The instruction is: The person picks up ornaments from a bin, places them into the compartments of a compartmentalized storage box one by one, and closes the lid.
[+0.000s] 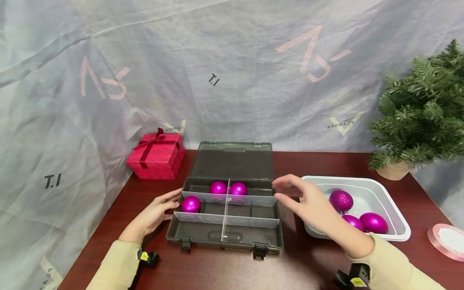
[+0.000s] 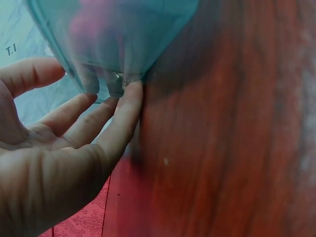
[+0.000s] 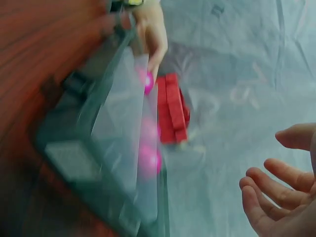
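A dark see-through compartment box [image 1: 250, 233] stands on the table with its lid [image 1: 233, 163] raised at the back. Two shiny magenta baubles, one left [image 1: 218, 187] and one right [image 1: 238, 188] of the middle divider, sit in its back row. Another bauble [image 1: 190, 204] lies at the left of the middle row. My left hand [image 1: 154, 215] touches the box's left side; in the left wrist view its fingertips [image 2: 131, 94] meet the wall. Near the box's right edge, my right hand [image 1: 308, 201] is raised with loosely bent fingers, holding nothing.
A white tray [image 1: 393, 201] at the right holds magenta baubles, including a glittery one [image 1: 341, 200]. A red gift box [image 1: 156, 157] stands back left. At right are a potted artificial fir [image 1: 424, 112] and a pink ribbon roll [image 1: 447, 241]. A printed cloth [image 1: 232, 72] hangs behind.
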{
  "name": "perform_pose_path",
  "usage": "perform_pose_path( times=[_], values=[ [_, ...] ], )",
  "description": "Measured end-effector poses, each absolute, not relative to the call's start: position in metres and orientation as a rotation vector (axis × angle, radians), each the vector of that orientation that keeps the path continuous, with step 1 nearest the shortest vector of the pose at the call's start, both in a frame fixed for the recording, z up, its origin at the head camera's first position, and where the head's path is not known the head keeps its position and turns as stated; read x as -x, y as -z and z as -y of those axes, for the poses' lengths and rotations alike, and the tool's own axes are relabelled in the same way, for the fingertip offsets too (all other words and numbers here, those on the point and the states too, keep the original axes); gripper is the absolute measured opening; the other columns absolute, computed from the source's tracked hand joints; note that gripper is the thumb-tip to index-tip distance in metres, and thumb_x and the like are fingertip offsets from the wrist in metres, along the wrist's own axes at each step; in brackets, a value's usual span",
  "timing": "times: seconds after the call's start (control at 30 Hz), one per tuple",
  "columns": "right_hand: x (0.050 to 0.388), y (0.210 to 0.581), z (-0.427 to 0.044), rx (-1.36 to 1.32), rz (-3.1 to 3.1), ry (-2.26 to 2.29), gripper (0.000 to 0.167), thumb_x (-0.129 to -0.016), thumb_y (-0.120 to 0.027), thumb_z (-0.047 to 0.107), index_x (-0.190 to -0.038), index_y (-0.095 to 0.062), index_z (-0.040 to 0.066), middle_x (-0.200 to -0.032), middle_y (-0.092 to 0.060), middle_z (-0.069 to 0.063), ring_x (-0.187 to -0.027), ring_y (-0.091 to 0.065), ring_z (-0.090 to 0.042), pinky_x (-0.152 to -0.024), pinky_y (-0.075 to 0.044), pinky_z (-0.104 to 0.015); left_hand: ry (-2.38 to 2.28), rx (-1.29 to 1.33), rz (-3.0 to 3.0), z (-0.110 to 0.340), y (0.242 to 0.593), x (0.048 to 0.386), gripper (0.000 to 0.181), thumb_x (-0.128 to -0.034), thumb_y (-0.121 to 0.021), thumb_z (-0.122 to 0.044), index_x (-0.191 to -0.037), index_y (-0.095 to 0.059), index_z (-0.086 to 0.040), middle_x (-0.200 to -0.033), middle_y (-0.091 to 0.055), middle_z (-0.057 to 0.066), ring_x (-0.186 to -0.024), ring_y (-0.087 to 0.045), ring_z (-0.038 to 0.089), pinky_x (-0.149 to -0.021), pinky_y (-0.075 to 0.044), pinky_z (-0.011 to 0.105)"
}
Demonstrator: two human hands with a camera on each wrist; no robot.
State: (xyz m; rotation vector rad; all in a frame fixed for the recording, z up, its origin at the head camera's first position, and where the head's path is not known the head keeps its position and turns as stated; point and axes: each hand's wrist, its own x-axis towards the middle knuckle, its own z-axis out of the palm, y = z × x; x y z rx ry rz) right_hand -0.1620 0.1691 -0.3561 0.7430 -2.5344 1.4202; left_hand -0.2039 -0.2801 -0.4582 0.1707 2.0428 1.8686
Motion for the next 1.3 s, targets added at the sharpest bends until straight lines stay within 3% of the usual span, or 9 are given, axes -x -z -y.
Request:
perform_pose_path(
  times=[0.33,0.53,0.77,0.83,0.97,1.03,1.1,1.2,1.3],
  values=[
    [0.163,0.369,-0.233,-0.544,2.519,-1.293,0.028,-0.095,-0.073,0.009,-0.122,-0.069,0.007,-0.113,-0.072,-0.007,-0.099,-0.066,-0.001,-0.079,-0.051,-0.014,-1.869,-0.169,-2.041,0.279,0.455,0.204,0.066,-0.1016,-0.052,-0.008,-0.161,-0.024,0.0,-0.164,-0.022,0.026,-0.141,-0.033,0.036,-0.103,-0.043,0.057],
    [0.168,0.38,-0.266,-0.446,2.483,-1.325,0.029,-0.095,-0.072,0.005,-0.123,-0.067,0.001,-0.109,-0.067,0.018,-0.096,-0.065,0.005,-0.077,-0.051,-0.012,-1.866,-0.163,-2.04,0.279,0.456,0.205,0.066,-0.1016,-0.053,-0.008,-0.161,-0.024,-0.001,-0.164,-0.021,0.026,-0.143,-0.03,0.038,-0.104,-0.043,0.057],
    [0.175,0.39,-0.302,-0.298,2.524,-1.239,0.033,-0.094,-0.076,0.014,-0.123,-0.067,0.001,-0.106,-0.063,0.027,-0.097,-0.062,0.012,-0.08,-0.047,-0.007,-1.869,-0.159,-2.037,0.28,0.457,0.204,0.067,-0.1013,-0.053,-0.009,-0.161,-0.024,-0.001,-0.164,-0.021,0.026,-0.144,-0.028,0.039,-0.103,-0.044,0.056],
    [0.177,0.392,-0.31,-0.246,2.55,-1.179,0.034,-0.093,-0.077,0.018,-0.122,-0.068,0.003,-0.105,-0.066,0.022,-0.094,-0.06,0.015,-0.078,-0.046,-0.005,-1.869,-0.164,-2.039,0.28,0.457,0.204,0.067,-0.1014,-0.053,-0.009,-0.161,-0.024,-0.001,-0.164,-0.022,0.026,-0.143,-0.03,0.037,-0.103,-0.044,0.056],
    [0.178,0.398,-0.324,-0.149,2.643,-1.039,0.039,-0.092,-0.079,0.026,-0.123,-0.068,0.004,-0.112,-0.073,-0.008,-0.09,-0.055,0.02,-0.073,-0.044,-0.007,-1.869,-0.171,-2.045,0.28,0.457,0.205,0.066,-0.1015,-0.053,-0.009,-0.161,-0.025,0.0,-0.163,-0.023,0.027,-0.139,-0.037,0.034,-0.102,-0.046,0.055],
    [0.18,0.401,-0.329,-0.106,2.708,-0.966,0.043,-0.091,-0.08,0.031,-0.123,-0.068,0.004,-0.117,-0.071,-0.021,-0.092,-0.063,0.008,-0.07,-0.043,-0.011,-1.869,-0.171,-2.049,0.28,0.457,0.205,0.066,-0.1013,-0.053,-0.008,-0.16,-0.025,0.0,-0.163,-0.023,0.027,-0.138,-0.038,0.033,-0.102,-0.046,0.055],
    [0.181,0.404,-0.332,-0.087,2.761,-0.927,0.048,-0.09,-0.08,0.033,-0.123,-0.068,0.002,-0.121,-0.068,-0.026,-0.099,-0.071,-0.013,-0.069,-0.043,-0.016,-1.869,-0.17,-2.049,0.28,0.458,0.205,0.066,-0.1013,-0.053,-0.008,-0.16,-0.025,0.0,-0.163,-0.024,0.027,-0.137,-0.039,0.034,-0.102,-0.046,0.055],
    [0.184,0.408,-0.333,-0.09,2.814,-0.885,0.053,-0.087,-0.083,0.035,-0.123,-0.067,-0.002,-0.124,-0.065,-0.03,-0.106,-0.067,-0.044,-0.069,-0.045,-0.019,-1.868,-0.165,-2.051,0.28,0.458,0.205,0.066,-0.1014,-0.053,-0.008,-0.16,-0.025,0.0,-0.163,-0.024,0.027,-0.138,-0.038,0.035,-0.102,-0.046,0.055],
    [0.186,0.411,-0.333,-0.122,2.857,-0.852,0.059,-0.084,-0.085,0.035,-0.124,-0.066,-0.006,-0.124,-0.064,-0.031,-0.105,-0.066,-0.048,-0.073,-0.051,-0.029,-1.873,-0.165,-2.047,0.281,0.459,0.205,0.065,-0.1017,-0.053,-0.008,-0.161,-0.025,0.0,-0.163,-0.024,0.027,-0.139,-0.037,0.036,-0.102,-0.045,0.055]
  ],
)
